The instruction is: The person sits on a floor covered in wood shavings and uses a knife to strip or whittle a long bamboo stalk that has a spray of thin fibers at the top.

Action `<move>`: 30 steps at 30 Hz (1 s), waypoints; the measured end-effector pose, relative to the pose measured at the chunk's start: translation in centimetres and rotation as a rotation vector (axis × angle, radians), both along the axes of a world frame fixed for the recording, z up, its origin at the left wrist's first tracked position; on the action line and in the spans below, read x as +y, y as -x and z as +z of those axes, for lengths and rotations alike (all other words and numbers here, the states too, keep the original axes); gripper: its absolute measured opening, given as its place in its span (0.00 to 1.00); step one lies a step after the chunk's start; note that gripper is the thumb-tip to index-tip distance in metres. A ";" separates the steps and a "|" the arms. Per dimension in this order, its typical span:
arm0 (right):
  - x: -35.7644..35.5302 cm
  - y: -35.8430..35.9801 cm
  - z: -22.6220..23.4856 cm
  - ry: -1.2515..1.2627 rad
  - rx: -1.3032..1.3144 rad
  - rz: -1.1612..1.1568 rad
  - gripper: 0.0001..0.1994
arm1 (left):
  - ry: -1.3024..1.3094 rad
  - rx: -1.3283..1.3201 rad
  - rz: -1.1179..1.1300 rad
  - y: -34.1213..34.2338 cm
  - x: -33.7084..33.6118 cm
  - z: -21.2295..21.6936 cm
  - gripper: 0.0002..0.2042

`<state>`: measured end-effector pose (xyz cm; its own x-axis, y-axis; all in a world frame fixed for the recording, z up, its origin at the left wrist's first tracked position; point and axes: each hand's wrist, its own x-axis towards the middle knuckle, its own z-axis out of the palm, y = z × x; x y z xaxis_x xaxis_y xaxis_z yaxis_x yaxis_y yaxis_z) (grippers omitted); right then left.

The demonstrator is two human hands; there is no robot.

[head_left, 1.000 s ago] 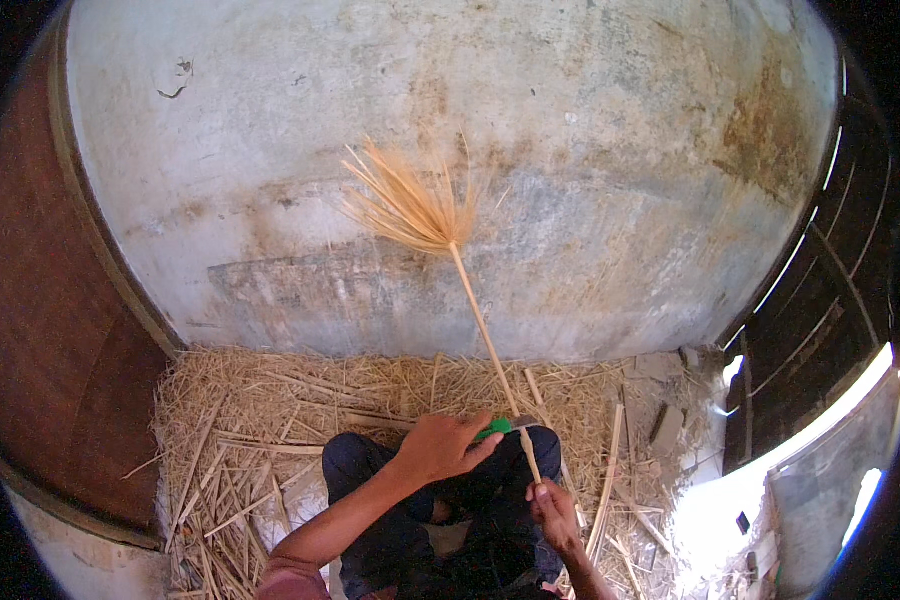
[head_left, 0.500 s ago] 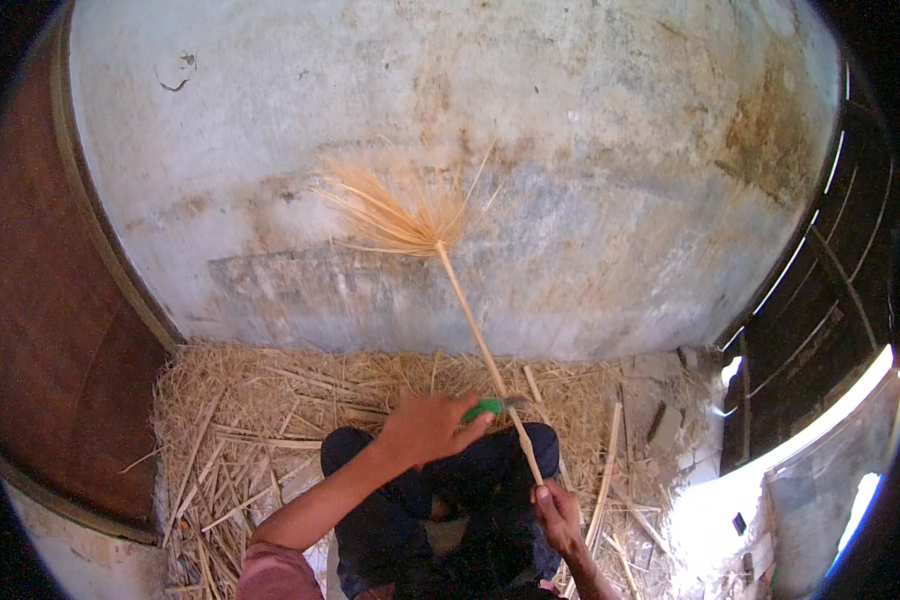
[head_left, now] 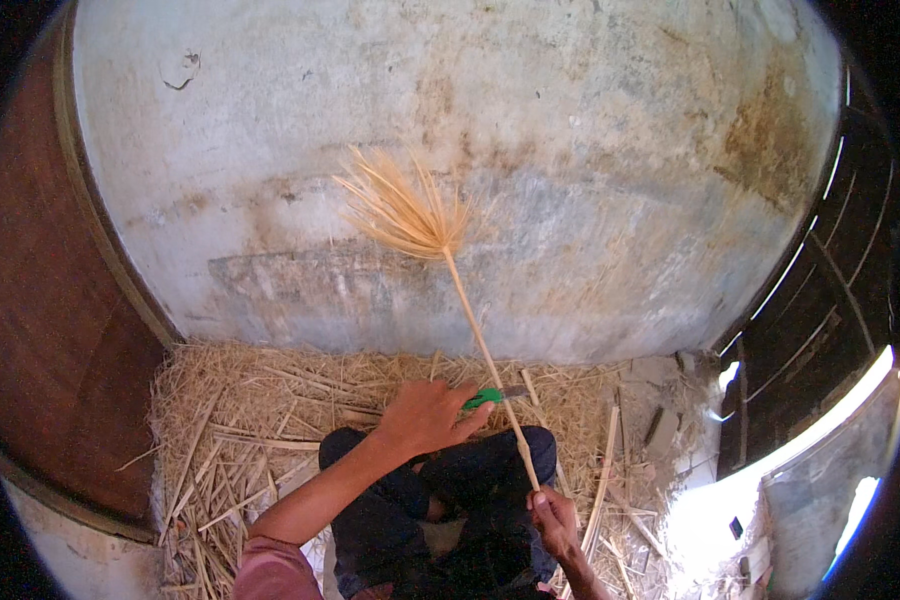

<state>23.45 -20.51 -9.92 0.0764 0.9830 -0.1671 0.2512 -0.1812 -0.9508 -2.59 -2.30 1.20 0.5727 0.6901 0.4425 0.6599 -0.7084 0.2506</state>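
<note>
My left hand point(head_left: 425, 415) is closed round the green handle of a small knife point(head_left: 483, 398). Its short blade lies across a long, thin bamboo stick point(head_left: 478, 335), apparently touching it. The lower end of that stick is gripped by my right hand point(head_left: 557, 520), close to my right knee. From there the stick slants up and away to the left, with a knobby joint low on its length. Its far end spreads into a fan of fine pale slivers point(head_left: 405, 215) in front of the wall.
Straw-like shavings and loose strips point(head_left: 230, 440) cover the floor around my crossed legs point(head_left: 370, 510). A stained, pale wall point(head_left: 590, 220) stands ahead. A brown panel point(head_left: 60, 300) is at the left, a dark slatted screen point(head_left: 810, 300) at the right, with bright light below it.
The knife has moved slightly up along the stick. The fan of slivers has shifted a little to the right and looks less blurred. My right hand keeps its grip.
</note>
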 end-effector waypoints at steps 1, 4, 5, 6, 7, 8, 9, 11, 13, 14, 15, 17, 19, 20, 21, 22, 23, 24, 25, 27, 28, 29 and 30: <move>0.1 0.0 0.0 -0.009 0.004 0.004 0.25 | 0.005 0.016 0.021 -0.2 -0.2 0.2 0.22; 0.0 -0.3 -0.7 -0.044 0.007 0.014 0.26 | 0.041 0.044 0.031 -0.9 -1.7 0.8 0.23; -0.1 -0.4 -1.1 -0.061 0.003 0.019 0.26 | 0.067 0.040 0.000 -1.0 -2.4 0.5 0.23; -0.2 -0.4 -1.1 -0.074 -0.001 0.023 0.27 | 0.098 0.037 -0.030 -1.0 -2.9 0.3 0.22; -0.3 -0.3 -1.0 -0.060 -0.013 0.023 0.27 | 0.094 0.046 -0.020 -1.0 -2.7 0.3 0.23; -0.3 -0.3 -0.8 -0.045 -0.025 0.022 0.27 | 0.090 0.056 -0.010 -0.8 -2.3 0.4 0.23; -0.3 -0.3 -0.5 -0.033 -0.038 0.019 0.27 | 0.083 0.065 -0.002 -0.7 -1.8 0.5 0.23; -0.4 -0.2 -0.4 0.000 0.018 0.004 0.27 | -0.003 0.008 0.022 -0.6 -1.2 0.2 0.23; -0.2 -0.2 -0.2 -0.016 0.043 -0.001 0.26 | -0.035 -0.011 0.040 -0.8 -1.1 0.7 0.22; -0.1 -0.2 -0.3 -0.043 0.042 0.000 0.25 | -0.021 0.000 0.043 -1.0 -1.4 1.1 0.22; -0.2 -0.1 -0.5 -0.069 0.043 0.000 0.24 | -0.005 0.014 0.047 -1.1 -1.7 1.4 0.21; -0.3 -0.5 -0.7 -0.076 0.026 -0.006 0.23 | -0.006 -0.029 0.025 -1.1 -2.3 1.2 0.20; -0.6 -0.4 -0.4 -0.070 0.008 -0.022 0.22 | 0.027 -0.043 -0.005 -0.9 -2.9 1.1 0.19; -0.5 -0.3 -0.1 -0.065 -0.003 -0.036 0.22 | 0.056 -0.039 -0.024 -0.7 -3.3 1.3 0.19; -0.4 -0.3 0.4 -0.063 -0.015 -0.051 0.22 | 0.082 -0.035 -0.045 -0.7 -3.5 1.4 0.19; -0.3 -0.1 0.7 -0.098 -0.026 -0.063 0.22 | 0.097 -0.087 -0.083 -0.7 -3.5 1.2 0.18; -0.2 0.1 1.0 -0.133 -0.037 -0.074 0.22 | 0.112 -0.140 -0.121 -0.6 -3.6 0.8 0.17; -0.1 0.2 1.1 -0.168 -0.049 -0.087 0.22 | 0.127 -0.193 -0.160 -0.7 -3.6 0.7 0.17; 0.0 0.3 1.2 -0.197 -0.044 -0.090 0.22 | 0.116 -0.172 -0.145 -0.6 -3.8 0.8 0.16; 0.1 0.3 1.3 -0.254 -0.034 -0.095 0.23 | 0.096 -0.131 -0.114 -0.5 -4.3 1.4 0.15; 0.1 0.3 1.5 -0.247 -0.013 -0.098 0.23 | 0.024 -0.146 -0.094 -0.5 -4.4 1.4 0.15; 0.0 0.3 1.7 -0.241 0.009 -0.102 0.24 | -0.047 -0.161 -0.074 -0.6 -4.5 1.5 0.15; 0.0 0.3 1.9 -0.234 0.030 -0.105 0.24 | -0.119 -0.176 -0.054 -0.7 -4.7 1.4 0.16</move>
<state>23.16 -20.49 -8.03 0.1786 0.9821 0.0604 0.2138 0.0212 -0.9766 -1.86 -7.00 2.64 0.5138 0.5978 0.6154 0.5737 -0.7727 0.2717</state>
